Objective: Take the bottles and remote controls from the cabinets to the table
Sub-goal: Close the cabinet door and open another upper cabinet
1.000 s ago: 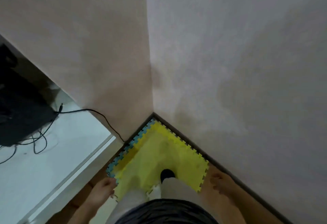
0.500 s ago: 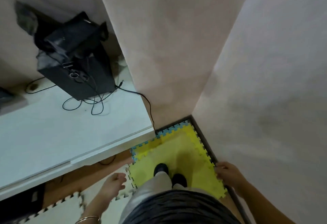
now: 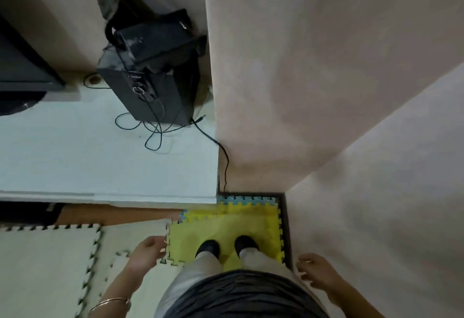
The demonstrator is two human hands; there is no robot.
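Bottles and remote controls: from this view I cannot tell where they lie; neither hand has one. The left hand hangs beside the hip with fingers loosely curled and holds nothing; a thin bangle sits on its wrist. The right hand hangs on the other side near the wall, fingers relaxed and a little spread, also holding nothing. Between the hands, two dark shoes stand on a yellow foam mat. Ahead of the left hand is a white counter; on it stands a black speaker with loose cables in front.
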